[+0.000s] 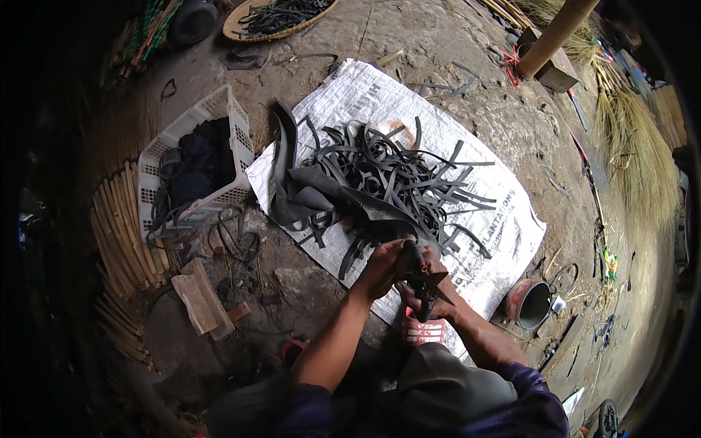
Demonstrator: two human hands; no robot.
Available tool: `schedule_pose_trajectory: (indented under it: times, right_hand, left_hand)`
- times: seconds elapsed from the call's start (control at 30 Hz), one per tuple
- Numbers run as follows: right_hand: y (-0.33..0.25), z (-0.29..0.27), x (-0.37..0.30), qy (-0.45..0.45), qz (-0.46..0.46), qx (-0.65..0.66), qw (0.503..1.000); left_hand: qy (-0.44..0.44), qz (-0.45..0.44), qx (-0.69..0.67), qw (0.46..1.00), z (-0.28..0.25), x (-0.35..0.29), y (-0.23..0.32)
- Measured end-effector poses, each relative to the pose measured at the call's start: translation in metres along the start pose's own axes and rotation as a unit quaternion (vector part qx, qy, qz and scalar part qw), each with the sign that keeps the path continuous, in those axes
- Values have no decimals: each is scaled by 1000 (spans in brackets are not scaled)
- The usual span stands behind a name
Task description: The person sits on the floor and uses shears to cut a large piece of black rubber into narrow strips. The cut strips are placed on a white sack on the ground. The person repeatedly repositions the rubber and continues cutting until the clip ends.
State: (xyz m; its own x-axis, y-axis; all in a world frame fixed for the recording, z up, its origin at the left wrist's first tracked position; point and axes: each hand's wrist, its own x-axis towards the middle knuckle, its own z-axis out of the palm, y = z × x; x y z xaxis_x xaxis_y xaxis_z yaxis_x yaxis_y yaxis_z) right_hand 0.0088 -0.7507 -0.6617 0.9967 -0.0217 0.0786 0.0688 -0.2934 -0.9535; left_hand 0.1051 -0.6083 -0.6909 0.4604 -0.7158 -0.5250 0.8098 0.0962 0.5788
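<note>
In front of my lap, my left hand [382,270] is closed at the near end of a wide black rubber sheet [365,207]. Close against it, my right hand [438,306] is closed around a dark tool with a pointed blade [437,286] and a small red part; its exact kind is unclear. The fingers of both hands partly hide one another. Beyond them a tangled heap of thin black rubber strips [398,164] lies on a white woven sack [511,223]. A thick curved rubber piece [286,142] stands up at the heap's left.
At left stands a white plastic crate [241,150] of dark material, beside bundled sticks [120,219] and wooden blocks [201,298]. A round basket [235,28] of strips sits far off. A bucket [527,304] lies right, below dry grass [631,146] and a wooden post [558,36].
</note>
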Motion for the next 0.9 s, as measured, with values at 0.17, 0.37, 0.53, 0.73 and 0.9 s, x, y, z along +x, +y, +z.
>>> schedule_pose_trajectory:
  times: [0.17, 0.37, 0.53, 0.73, 0.9]
  right_hand:
    - [11, 5, -10, -57, -153, -92, 982]
    - [6, 17, -30, -80, -117, -72, 987]
    - [8, 11, -30, 196, 82, -83, 974]
    - [36, -5, -26, 183, 244, 56, 951]
    - [41, 9, -43, 214, 334, 334, 855]
  left_hand:
    - [-55, -112, -34, 992, -22, 0, -11]
    - [-35, -59, 65, 996, -41, -5, -37]
    - [81, 54, 152, 984, -45, -11, -39]
    - [54, 99, 170, 979, -43, -20, -37]
    - [59, 56, 89, 993, -36, -24, -57]
